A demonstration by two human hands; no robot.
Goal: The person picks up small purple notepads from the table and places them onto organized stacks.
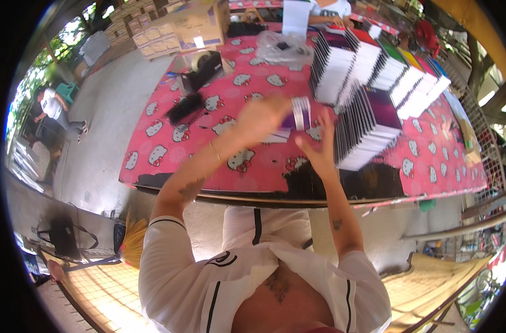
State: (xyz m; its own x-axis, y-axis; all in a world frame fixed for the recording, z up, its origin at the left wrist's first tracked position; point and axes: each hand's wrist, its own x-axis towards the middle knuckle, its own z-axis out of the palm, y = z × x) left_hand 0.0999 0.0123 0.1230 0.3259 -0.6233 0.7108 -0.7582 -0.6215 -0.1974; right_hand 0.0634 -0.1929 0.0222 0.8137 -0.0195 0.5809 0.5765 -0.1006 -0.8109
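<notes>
Blurred by motion, my left hand (262, 119) reaches over the pink table with its fingers closed at the edge of a small purple-and-white printed piece (301, 115). Whether that piece is a label or a small pack cannot be made out. Just below it lies a flat white and purple item (279, 135), partly hidden by my wrist. My right hand (319, 145) is open, thumb and fingers apart, close to the printed piece and beside a stack of spiral-bound notebooks (369, 127) with purple covers. Nothing shows in its grasp.
More notebook stacks (386, 64) stand at the back right. A black tape dispenser (202, 72), a bundle of black binding coils (185, 108) and clear plastic wrap (284, 49) lie on the table (153, 150). Cardboard boxes (192, 28) stand behind; another person (330, 8) sits across.
</notes>
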